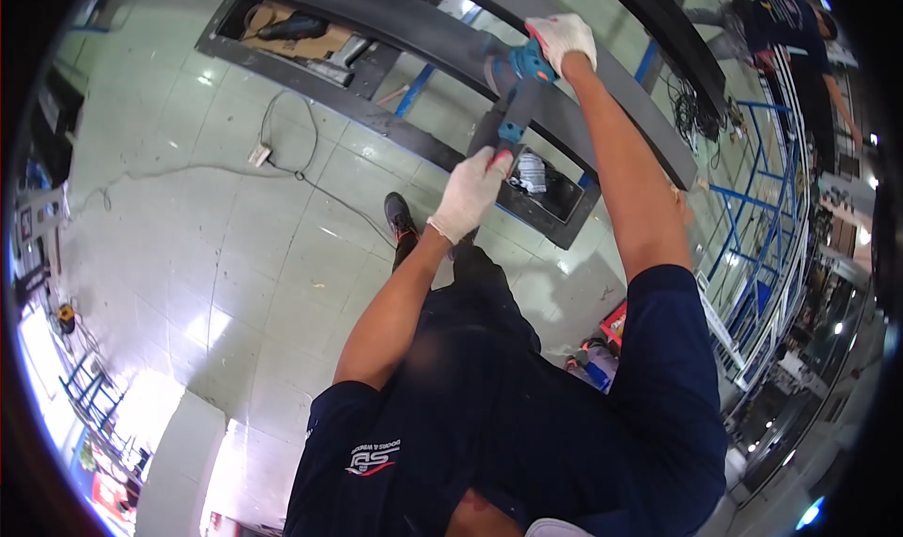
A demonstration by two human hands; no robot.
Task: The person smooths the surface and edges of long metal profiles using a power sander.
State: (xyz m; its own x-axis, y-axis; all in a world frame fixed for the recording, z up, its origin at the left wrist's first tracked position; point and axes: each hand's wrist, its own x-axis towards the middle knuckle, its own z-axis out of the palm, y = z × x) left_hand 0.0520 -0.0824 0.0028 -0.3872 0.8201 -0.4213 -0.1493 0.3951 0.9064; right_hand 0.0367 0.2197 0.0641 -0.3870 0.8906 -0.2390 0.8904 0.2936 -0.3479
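Both my hands wear white gloves and grip one teal and dark-grey power sander (530,62). My right hand (564,40) is closed over its head end. Around the rear of its body, nearer to me, my left hand (470,194) is wrapped. The sander's round pad sits against a long grey curved frame bar (414,31); the exact contact is hard to make out. Below the bar lies a dark stand with open compartments (414,140). A striped, crumpled item (531,173) rests in the compartment near my left hand.
Another tool (293,26) lies on cardboard in the stand's far-left compartment. A cable with a white connector (260,154) runs across the tiled floor towards my foot. Blue metal racks (762,198) stand at right, with a person (788,20) behind. A red container (613,323) is beside me.
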